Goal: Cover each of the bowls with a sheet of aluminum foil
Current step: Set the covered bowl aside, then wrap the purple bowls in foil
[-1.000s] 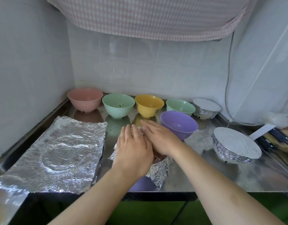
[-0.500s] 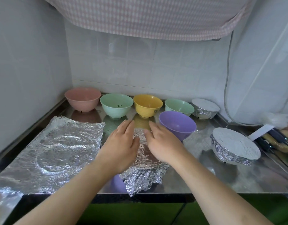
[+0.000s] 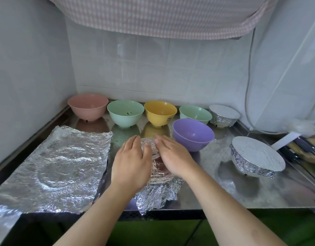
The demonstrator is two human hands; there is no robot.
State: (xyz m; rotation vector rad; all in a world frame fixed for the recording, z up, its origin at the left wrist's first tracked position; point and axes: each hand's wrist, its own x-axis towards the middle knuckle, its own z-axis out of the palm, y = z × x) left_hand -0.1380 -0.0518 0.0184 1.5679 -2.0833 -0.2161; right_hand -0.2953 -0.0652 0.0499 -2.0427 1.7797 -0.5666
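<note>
A foil sheet (image 3: 157, 190) is draped over a bowl at the counter's front edge; the bowl itself is hidden under it. My left hand (image 3: 131, 162) presses flat on the foil's left side and my right hand (image 3: 172, 157) presses flat on its right side, fingers straight. Uncovered bowls stand behind: pink (image 3: 87, 106), mint green (image 3: 125, 112), yellow (image 3: 160, 112), a second green one (image 3: 195, 114) and purple (image 3: 193, 134). Two bowls wear foil: one at the back right (image 3: 224, 115), one tilted at the right (image 3: 257, 157).
A crumpled flat foil sheet (image 3: 53, 167) lies on the steel counter (image 3: 215, 196) at the left. Dark-handled utensils (image 3: 295, 150) lie at the far right. A checked cloth (image 3: 162, 15) hangs overhead and a cable (image 3: 249, 71) runs down the right wall.
My hands have slid apart from overlapping on top of the foil to its left and right sides, showing more foil between them.
</note>
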